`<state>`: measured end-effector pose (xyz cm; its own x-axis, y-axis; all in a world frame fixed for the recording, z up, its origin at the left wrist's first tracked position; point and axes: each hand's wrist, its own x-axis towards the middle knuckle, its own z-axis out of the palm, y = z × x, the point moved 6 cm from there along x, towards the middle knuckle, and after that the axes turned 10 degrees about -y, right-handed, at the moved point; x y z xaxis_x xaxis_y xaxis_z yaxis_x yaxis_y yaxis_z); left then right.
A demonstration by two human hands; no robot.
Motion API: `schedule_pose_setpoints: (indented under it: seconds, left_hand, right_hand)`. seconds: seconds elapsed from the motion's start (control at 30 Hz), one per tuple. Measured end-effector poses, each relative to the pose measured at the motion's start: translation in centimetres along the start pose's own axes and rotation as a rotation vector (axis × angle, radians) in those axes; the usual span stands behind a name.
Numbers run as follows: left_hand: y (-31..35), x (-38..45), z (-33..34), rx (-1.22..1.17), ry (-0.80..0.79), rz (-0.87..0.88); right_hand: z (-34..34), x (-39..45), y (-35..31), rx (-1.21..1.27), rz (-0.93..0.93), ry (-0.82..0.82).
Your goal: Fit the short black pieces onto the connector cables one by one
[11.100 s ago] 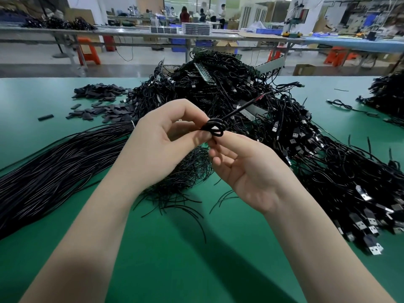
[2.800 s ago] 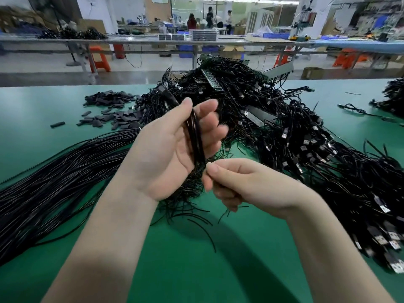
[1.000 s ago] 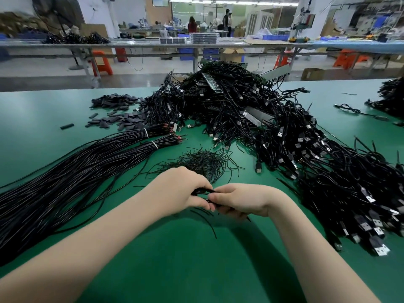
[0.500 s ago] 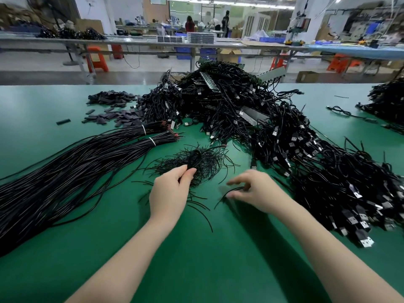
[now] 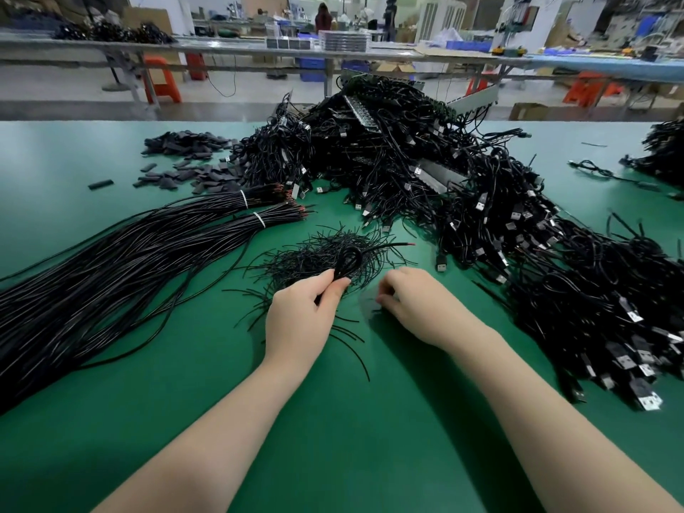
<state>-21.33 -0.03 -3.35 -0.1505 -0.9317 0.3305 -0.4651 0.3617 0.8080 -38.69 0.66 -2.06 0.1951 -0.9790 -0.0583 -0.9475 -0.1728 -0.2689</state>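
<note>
Fingers of the left hand (image 5: 296, 320) pinch a looped cable (image 5: 348, 262) over the thin-strand pile (image 5: 325, 253). Half a second ago both hands lay flatter; now the right hand (image 5: 411, 305) curls on the surface (image 5: 351, 438), perhaps picking a strand.

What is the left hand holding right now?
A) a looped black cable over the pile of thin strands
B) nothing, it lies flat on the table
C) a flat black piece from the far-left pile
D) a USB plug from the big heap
A: the left hand pinches a looped black cable above the thin strands.
</note>
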Motion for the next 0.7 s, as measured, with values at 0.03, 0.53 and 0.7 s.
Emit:
schedule_pose_setpoints:
  seconds: [0.03, 0.53, 0.7]
  left_hand:
    - [-0.2, 0.0, 0.0, -0.017, -0.003, -0.015]
    - [-0.5, 0.4, 0.3, -0.031, -0.036, -0.009]
    - [-0.5, 0.4, 0.4, -0.029, -0.033, -0.002]
  right_hand:
    - [-0.4, 0.0, 0.1, 0.052, 0.001, 0.045]
    - [0.0, -0.2, 0.2, -0.047, 0.013, 0.182]
    - [0.6, -0.3, 0.0, -0.136, -0.013, 0.207]
